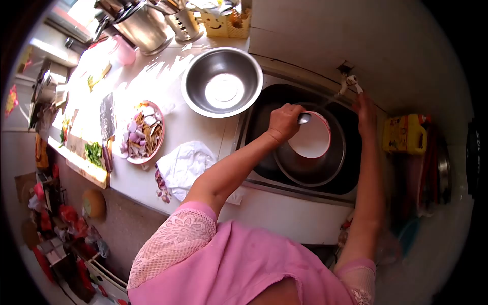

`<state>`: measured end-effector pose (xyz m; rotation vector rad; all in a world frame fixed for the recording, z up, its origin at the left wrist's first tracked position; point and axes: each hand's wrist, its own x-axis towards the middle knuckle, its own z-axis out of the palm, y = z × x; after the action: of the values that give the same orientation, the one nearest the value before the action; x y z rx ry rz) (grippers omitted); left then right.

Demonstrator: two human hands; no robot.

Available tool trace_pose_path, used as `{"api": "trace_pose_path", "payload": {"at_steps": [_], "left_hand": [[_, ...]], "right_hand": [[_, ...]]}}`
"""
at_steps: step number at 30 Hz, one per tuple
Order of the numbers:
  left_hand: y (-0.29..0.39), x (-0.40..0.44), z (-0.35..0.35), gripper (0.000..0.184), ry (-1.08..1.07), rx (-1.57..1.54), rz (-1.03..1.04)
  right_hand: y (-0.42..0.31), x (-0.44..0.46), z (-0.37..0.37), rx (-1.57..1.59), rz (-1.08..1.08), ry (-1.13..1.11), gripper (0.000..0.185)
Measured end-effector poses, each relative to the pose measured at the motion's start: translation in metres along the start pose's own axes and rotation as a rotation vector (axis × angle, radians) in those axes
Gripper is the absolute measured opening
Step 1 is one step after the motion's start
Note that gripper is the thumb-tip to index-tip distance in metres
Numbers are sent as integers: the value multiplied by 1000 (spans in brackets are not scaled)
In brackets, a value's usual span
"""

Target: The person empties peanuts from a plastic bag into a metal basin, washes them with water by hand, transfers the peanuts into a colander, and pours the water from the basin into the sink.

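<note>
My left hand (285, 122) is closed on the rim of a white bowl (310, 137) with a red edge, and a shiny metal spoon (304, 118) shows at its fingertips. The bowl is tilted over a large dark metal basin (333, 165) inside the sink (264, 96). On the right, my right hand (364, 113) is raised edge-on beside the lever of the wall tap (351, 80), its fingers pointing up. Whether they touch the lever is hard to see. A faint stream appears below the spout.
Left of the sink sit a steel bowl (222, 82), a white cloth (186, 165) and a bowl of chopped food (144, 133). A cleaver (107, 119) lies on the cutting board (86, 170). A yellow jug (404, 134) stands at the right.
</note>
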<state>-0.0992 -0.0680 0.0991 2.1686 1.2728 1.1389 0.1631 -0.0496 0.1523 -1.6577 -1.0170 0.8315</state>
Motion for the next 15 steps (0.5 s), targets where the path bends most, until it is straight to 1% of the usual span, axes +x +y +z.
{"api": "trace_pose_path", "payload": {"at_steps": [1, 2, 4, 5, 6, 7, 8, 9, 10, 11, 12, 13, 14, 15], "left_hand": [[0, 3, 0, 24, 49, -13, 80], [1, 3, -1, 26, 34, -29, 117], [4, 4, -7, 27, 73, -56, 111], [9, -3, -10, 26, 80, -87, 95], [16, -10, -12, 26, 80, -87, 77], [20, -10, -11, 26, 159, -200, -2], [22, -11, -11, 26, 235, -312, -77], [27, -12, -15, 26, 245, -318, -71], [31, -9, -20, 27, 304, -361, -101], [37, -3, -23, 28, 367, -410, -127], [46, -2, -30, 33, 389, -434, -91], [53, 0, -37, 33, 390, -444, -74], [60, 2, -43, 35, 405, -415, 6], [70, 3, -49, 36, 418, -388, 81]], "right_hand": [[-7, 13, 8, 57, 60, -22, 49], [-10, 17, 16, 48, 45, -67, 49], [-18, 8, 23, 74, 88, -153, 52], [-20, -6, 22, 66, 99, -171, 52], [-25, -23, 20, 86, 159, -191, 53], [-32, -34, 18, 108, 193, -204, 54], [-37, -48, 15, 104, 178, -208, 54], [-42, -67, 9, 213, 209, -277, 57], [-49, -83, 6, 324, 229, -343, 60], [-54, -101, 7, 315, 201, -339, 60], [-58, -126, 11, 155, 38, -418, 63], [-61, -143, 15, 4, -117, -489, 67], [-66, -151, 16, 4, -130, -473, 67], [-71, -158, 16, 130, -150, -406, 71]]}}
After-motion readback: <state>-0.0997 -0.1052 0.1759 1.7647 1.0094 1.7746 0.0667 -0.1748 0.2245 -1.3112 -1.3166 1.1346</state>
